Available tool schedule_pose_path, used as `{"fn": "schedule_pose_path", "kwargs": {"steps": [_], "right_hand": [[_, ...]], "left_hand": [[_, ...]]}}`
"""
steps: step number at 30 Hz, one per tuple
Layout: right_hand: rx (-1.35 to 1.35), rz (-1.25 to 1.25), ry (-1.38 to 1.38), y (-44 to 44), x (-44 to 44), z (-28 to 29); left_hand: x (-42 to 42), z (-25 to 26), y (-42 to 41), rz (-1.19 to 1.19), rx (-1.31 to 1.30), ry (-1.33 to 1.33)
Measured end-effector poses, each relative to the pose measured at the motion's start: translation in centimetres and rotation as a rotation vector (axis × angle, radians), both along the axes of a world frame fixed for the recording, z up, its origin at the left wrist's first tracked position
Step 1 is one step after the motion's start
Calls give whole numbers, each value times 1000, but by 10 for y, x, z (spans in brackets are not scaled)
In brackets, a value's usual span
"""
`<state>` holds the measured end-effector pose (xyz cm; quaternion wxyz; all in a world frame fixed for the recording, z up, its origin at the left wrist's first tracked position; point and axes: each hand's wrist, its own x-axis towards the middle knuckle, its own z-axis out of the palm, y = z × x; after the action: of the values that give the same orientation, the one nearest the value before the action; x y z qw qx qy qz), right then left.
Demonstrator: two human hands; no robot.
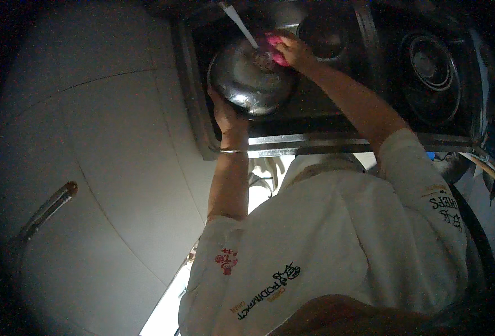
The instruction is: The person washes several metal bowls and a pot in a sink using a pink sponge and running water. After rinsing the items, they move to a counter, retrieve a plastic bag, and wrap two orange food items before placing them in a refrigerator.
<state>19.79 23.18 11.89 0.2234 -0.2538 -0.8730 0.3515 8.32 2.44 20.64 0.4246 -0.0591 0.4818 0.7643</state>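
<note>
In a metal sink (272,138) a round metal pan or bowl (247,90) lies tilted with its rounded outside up. My left hand (225,111) grips its lower left rim. My right hand (293,52) holds a pink cloth or scouring pad (277,50) against the top of the rounded surface. A pale bar, perhaps a stream of water from a spout (241,26), reaches down to the metal just left of the pad. The fingers of my left hand are partly hidden beneath the rim.
A dark round vessel (323,40) stands behind my right hand. Nested round vessels (434,67) lie in the right basin. The sink's raised metal edge runs before my body. A tiled wall (117,147) with a metal handle or pipe (48,210) is at the left.
</note>
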Motion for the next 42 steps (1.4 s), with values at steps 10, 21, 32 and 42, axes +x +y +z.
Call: {"fn": "schedule_pose_path", "kwargs": {"steps": [10,21,32,42], "right_hand": [[-1843,-216,376,-13,79,38],[-326,32,-54,-31,146,193],[-211,-637,-102,52,391,136],[204,-1040,-839,97,457,29]], "left_hand": [[-22,-31,-6,-164,193,-173],[-24,-109,65,31,782,-1970],[6,-123,33,1131,311,-3468],[-13,-231,-38,193,553,-2102]]}}
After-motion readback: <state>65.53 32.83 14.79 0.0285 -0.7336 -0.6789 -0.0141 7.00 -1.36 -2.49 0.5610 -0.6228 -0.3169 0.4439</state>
